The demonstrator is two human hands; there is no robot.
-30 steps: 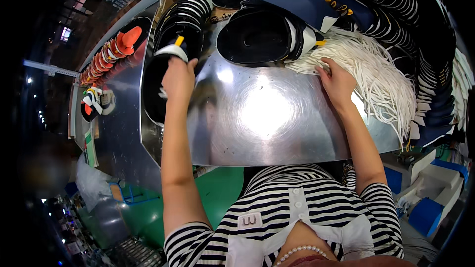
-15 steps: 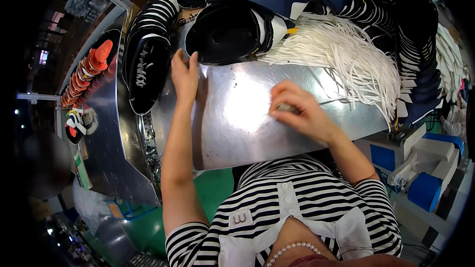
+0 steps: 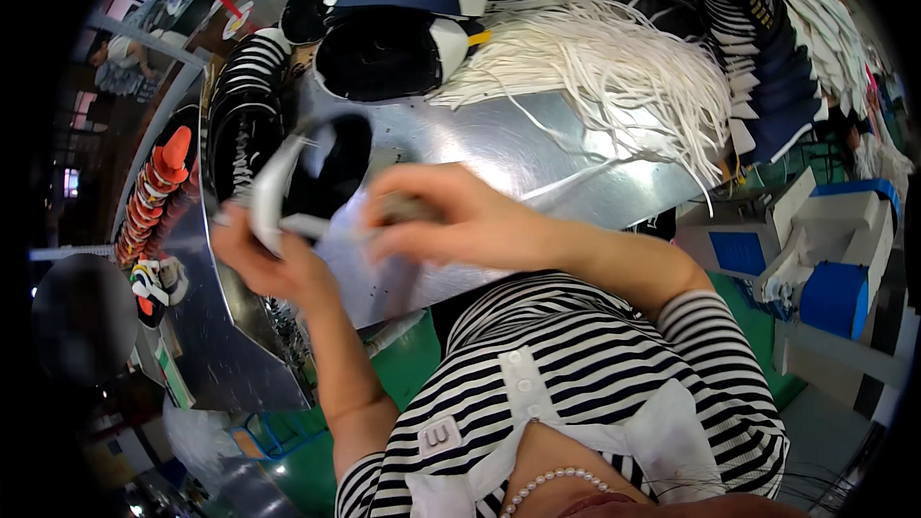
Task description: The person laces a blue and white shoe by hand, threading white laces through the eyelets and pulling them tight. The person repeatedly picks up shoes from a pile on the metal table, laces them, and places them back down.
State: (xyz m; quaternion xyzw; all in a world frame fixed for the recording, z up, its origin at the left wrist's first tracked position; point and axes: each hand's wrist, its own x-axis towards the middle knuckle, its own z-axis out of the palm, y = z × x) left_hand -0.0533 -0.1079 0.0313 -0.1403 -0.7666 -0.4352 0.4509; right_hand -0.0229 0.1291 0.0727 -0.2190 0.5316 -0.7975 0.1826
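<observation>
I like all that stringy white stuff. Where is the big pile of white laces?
The pile of white laces lies at the top middle of the head view, on the shiny metal table, right of a black shoe upper and beyond both hands.

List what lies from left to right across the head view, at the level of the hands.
Row of orange cones → black-and-white shoe upper held in the left hand → right hand → shiny metal table → pile of white laces → blue-and-white machine.
</observation>
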